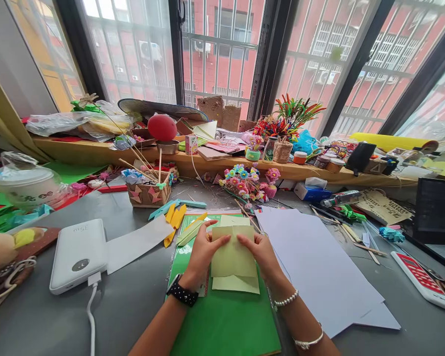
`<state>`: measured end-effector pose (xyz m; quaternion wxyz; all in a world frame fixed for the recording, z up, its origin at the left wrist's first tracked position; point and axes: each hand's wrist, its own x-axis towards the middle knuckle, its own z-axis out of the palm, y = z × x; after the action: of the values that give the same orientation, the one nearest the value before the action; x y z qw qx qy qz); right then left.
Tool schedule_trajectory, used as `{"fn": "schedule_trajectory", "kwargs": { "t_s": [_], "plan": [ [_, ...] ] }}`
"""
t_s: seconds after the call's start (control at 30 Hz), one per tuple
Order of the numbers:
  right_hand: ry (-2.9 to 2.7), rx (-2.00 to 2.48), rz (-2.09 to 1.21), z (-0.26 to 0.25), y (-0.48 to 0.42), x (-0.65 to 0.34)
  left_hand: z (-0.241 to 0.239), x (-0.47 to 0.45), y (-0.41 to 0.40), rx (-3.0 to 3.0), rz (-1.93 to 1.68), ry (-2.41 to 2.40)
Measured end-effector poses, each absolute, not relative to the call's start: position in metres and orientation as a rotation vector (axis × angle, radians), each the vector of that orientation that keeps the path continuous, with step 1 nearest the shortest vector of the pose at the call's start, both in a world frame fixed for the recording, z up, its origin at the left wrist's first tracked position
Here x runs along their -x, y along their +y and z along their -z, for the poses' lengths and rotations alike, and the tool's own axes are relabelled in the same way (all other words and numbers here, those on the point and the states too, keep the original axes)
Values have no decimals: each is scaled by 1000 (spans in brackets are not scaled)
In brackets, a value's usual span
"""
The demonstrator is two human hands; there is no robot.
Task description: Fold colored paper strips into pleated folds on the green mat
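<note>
One pale-green sheet [233, 258], pinched by left hand [203, 249] and right hand [264, 253] above the green folder [230, 324], appears part-folded; orange pieces [177, 217] at the folder's far-left corner appear fully folded.

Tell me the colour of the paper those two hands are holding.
The held paper is pale yellow-green, shown best in the head view, the only one.

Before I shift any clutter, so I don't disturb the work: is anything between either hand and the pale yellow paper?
Nothing visible is. The left hand and right hand both grip the pale yellow paper directly, thumbs on top, over the green folder. The orange folded strips lie beyond the left hand, out of the way.
</note>
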<state>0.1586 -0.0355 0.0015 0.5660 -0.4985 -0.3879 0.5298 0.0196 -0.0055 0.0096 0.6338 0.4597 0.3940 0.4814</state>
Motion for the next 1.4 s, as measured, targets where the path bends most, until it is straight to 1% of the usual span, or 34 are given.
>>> {"fn": "schedule_trajectory", "kwargs": {
  "t_s": [0.1, 0.37, 0.67, 1.0, 1.4],
  "plan": [
    [-928, 1194, -1218, 0, -34, -158, -10, -19, -5, -1031, -1114, 893],
    [-801, 1098, -1375, 1, -35, -155, -9, -21, -6, -1049, -1167, 864],
    [-938, 1213, -1170, 1, -36, -158, -13, -20, -5, -1027, -1055, 940],
    [-797, 1130, -1275, -2, -37, -153, -14, -20, -8, -992, -1085, 879],
    [-871, 1167, -1205, -4, -39, -155, -11, -20, -5, -1038, -1041, 852]
  ]
}}
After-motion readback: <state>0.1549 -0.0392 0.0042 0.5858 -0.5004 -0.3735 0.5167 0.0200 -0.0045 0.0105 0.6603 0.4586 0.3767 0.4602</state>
